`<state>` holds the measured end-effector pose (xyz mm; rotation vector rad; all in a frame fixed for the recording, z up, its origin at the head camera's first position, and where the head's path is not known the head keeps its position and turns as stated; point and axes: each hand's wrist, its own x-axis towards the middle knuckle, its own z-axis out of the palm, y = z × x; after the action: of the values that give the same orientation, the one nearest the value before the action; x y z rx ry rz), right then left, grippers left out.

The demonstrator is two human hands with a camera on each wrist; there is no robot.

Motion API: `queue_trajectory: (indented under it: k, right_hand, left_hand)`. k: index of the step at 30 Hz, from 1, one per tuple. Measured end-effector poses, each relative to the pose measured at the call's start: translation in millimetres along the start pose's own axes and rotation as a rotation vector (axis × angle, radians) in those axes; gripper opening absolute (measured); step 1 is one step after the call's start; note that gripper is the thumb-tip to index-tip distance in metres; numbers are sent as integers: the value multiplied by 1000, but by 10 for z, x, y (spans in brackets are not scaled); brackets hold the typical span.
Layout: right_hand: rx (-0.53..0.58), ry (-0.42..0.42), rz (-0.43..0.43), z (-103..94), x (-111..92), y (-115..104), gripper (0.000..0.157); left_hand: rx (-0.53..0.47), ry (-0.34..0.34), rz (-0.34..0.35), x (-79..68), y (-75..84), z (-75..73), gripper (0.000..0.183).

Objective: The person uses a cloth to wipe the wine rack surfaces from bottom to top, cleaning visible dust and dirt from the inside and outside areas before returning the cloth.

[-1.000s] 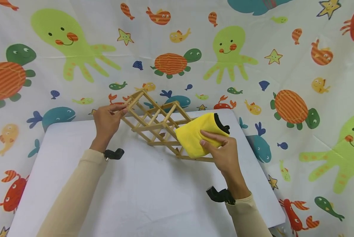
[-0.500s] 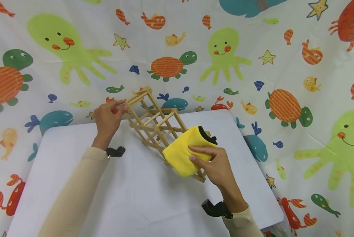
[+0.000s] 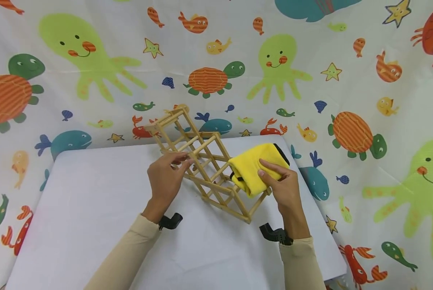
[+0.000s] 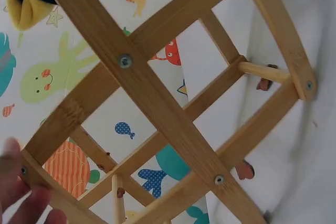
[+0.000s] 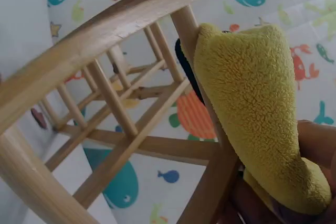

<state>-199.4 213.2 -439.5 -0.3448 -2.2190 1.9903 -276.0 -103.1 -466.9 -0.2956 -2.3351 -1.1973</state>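
A folding lattice rack of light wooden slats and dowels [image 3: 216, 186] stands slantwise on the white table, its far end raised. My left hand [image 3: 164, 179] pinches a slat corner near the rack's middle with thumb and fingertips. Those fingers [image 4: 32, 205] show at the slat's end in the left wrist view. My right hand [image 3: 286, 187] grips a folded yellow cloth with black edging [image 3: 256, 167] over the rack's right end. In the right wrist view, the fuzzy cloth [image 5: 249, 98] lies against an upright slat, and the fingers below it are partly hidden.
The white tabletop [image 3: 93, 209] extends to the left and in front of the rack. Behind and beside it hangs a curtain [image 3: 234, 24] printed with sea animals. A black wrist mount [image 3: 170, 220] sits on the left wrist, another [image 3: 276, 234] on the right.
My left hand has moved from the rack's far left end to its middle corner. The rack's right end has swung toward me. The cloth moved down-left, then back up and right.
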Motion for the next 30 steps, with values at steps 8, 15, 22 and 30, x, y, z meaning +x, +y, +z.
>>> queue_trajectory:
  k: [8,15,22,30]
  right_hand:
    - [-4,-47,-22,106,-255,23,36]
    - [12,-253,-33,197,-511,-15,33]
    - [49,-246,-45,95,-389,35,33]
    - [226,-214,-98,168,41,130,31]
  left_hand:
    - [9,-8,-13,185,-75,33,30]
    - [20,-327,-98,446,-156,-91,36]
    - [-5,-487,-148,187,-12,-424,43]
    - [-34,-318,-152,-571,315,-512,42]
